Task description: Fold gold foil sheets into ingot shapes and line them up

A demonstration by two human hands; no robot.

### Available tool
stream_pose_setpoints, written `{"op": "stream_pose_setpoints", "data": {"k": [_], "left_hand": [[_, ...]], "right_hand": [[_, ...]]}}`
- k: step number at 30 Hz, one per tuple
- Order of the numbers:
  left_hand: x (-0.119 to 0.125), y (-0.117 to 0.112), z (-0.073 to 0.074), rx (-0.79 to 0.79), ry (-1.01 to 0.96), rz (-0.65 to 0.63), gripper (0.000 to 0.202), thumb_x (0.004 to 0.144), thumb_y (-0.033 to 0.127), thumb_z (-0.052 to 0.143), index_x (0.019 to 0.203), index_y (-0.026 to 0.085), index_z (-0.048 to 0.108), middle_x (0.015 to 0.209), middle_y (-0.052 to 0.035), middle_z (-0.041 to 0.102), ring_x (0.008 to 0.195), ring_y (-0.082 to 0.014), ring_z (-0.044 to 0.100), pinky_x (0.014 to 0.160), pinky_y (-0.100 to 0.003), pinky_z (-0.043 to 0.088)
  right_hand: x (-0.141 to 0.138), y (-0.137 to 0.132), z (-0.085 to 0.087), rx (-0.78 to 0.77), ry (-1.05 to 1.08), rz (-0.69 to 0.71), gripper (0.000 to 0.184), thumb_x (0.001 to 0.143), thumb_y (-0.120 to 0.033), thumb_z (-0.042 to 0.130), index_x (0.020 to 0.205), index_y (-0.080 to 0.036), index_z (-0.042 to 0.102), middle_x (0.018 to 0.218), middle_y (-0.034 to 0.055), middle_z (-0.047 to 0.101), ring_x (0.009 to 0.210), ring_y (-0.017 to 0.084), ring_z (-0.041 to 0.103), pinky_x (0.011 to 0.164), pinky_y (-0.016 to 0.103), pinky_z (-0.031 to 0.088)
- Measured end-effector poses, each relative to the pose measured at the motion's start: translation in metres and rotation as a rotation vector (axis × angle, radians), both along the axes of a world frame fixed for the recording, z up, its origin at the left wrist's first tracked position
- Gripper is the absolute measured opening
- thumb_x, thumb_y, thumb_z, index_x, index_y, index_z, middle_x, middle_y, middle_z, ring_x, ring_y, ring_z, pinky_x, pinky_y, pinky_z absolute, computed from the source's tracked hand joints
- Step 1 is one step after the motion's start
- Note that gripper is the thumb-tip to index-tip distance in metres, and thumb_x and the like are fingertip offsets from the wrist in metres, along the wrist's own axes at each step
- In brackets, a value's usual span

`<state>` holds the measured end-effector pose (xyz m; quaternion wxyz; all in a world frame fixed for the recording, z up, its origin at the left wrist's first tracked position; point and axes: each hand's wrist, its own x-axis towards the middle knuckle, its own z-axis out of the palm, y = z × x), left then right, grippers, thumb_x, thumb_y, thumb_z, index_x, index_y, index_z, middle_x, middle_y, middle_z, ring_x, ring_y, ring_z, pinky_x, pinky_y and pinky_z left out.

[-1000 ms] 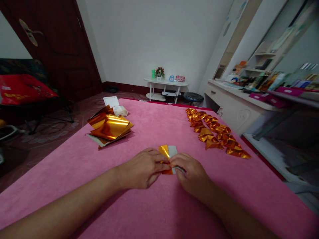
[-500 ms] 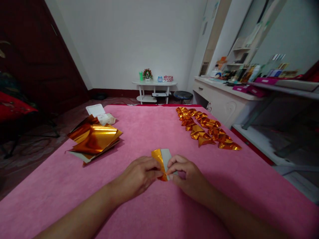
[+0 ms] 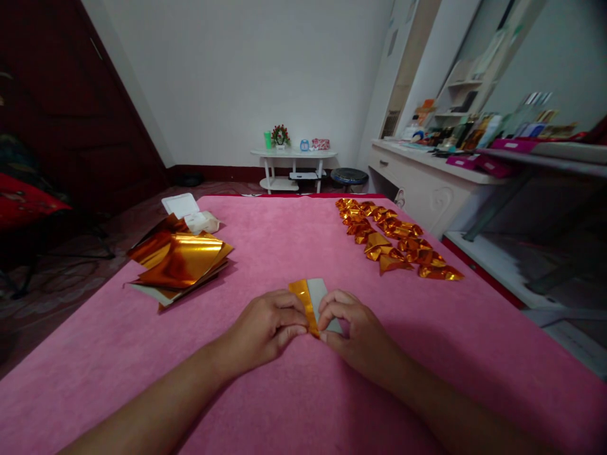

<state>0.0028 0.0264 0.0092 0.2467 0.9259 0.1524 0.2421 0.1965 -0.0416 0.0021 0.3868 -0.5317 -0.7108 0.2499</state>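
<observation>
A partly folded sheet of gold foil paper [image 3: 317, 295] lies on the pink cloth, its left part shiny gold and its right part showing the pale grey back. My left hand [image 3: 270, 324] is closed on the gold side, thumb and fingers pinching near the lower edge. On the other side, my right hand [image 3: 353, 325] pinches the lower part of the same paper with thumb and index finger. The fingertips of both hands nearly meet there and cover part of the fold.
A loose stack of gold foil sheets [image 3: 184, 262] rests at the left, with a white open box [image 3: 181, 205] behind it. Rows of folded gold foil pieces [image 3: 379, 243] lie at the right. Beyond the pink-covered table [image 3: 265, 240] stand a white side table [image 3: 294, 153] and a stool [image 3: 349, 177].
The lower part of the gold side looks flatter and more evenly folded than before. Both hands stay at the paper with only slight finger movement; the camera view has shifted a little.
</observation>
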Motion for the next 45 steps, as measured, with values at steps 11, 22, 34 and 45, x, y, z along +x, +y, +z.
{"op": "stream_pose_setpoints", "data": {"k": [11,22,34,45], "left_hand": [[0.003,0.000,-0.004,-0.108,-0.028,0.066,0.013,0.086,0.015,0.054,0.085,0.019,0.066,0.089,-0.0026,0.064,0.085,-0.0145,0.058,0.077,-0.026,0.043],[0.011,0.004,-0.003,-0.219,-0.024,0.110,0.013,0.085,0.018,0.057,0.073,0.016,0.060,0.081,-0.0008,0.058,0.079,-0.0123,0.054,0.071,-0.024,0.040],[0.015,-0.001,-0.007,-0.212,0.016,0.282,0.011,0.076,0.011,0.058,0.067,0.016,0.055,0.082,-0.0014,0.054,0.080,-0.0145,0.051,0.069,-0.027,0.038],[0.017,0.000,-0.008,-0.204,0.045,0.279,0.014,0.076,0.014,0.057,0.065,0.016,0.050,0.080,-0.0011,0.052,0.077,-0.0141,0.049,0.066,-0.026,0.037]], "right_hand": [[0.014,-0.011,0.002,0.128,-0.089,0.152,0.029,0.073,0.002,0.054,0.082,-0.022,0.070,0.097,0.0044,0.060,0.093,0.017,0.055,0.079,0.030,0.045],[0.018,-0.022,0.001,0.252,-0.440,0.294,0.030,0.090,-0.008,0.042,0.112,-0.017,0.060,0.112,0.0110,0.057,0.105,0.021,0.048,0.093,0.039,0.044],[0.017,-0.024,-0.005,0.280,-0.456,0.283,0.032,0.089,-0.008,0.045,0.118,-0.018,0.055,0.115,0.0098,0.057,0.107,0.021,0.048,0.096,0.039,0.044],[0.017,-0.023,-0.004,0.255,-0.471,0.270,0.030,0.088,-0.007,0.047,0.114,-0.019,0.058,0.112,0.0084,0.058,0.105,0.020,0.049,0.094,0.037,0.045]]}}
